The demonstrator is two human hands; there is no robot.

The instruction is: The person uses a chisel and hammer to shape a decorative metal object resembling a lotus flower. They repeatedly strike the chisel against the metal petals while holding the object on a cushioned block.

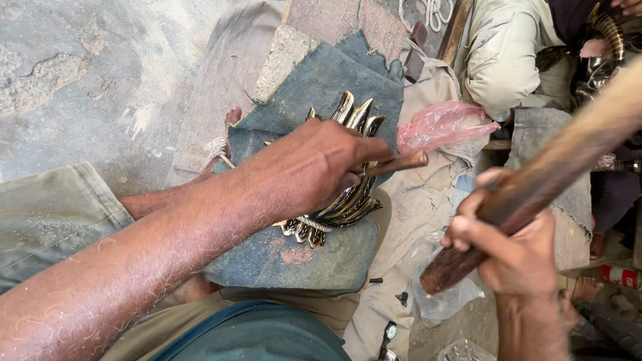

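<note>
Head view: left hand (314, 170) clamping thin rod-like punch (394, 164), fingers closed round it, tip angling down onto shiny leaf-shaped metal piece (348, 200), seemingly for marking. Metal piece lying on blue-grey cloth pad (314, 87), likely cushioning it and keeping it steady. Right hand (515, 257), right of metal piece, gripping wooden club (535, 187) tightly, fingers wrapped, club raised and blurring. Pink plastic bag (441, 124) lying beyond metal piece.
</note>
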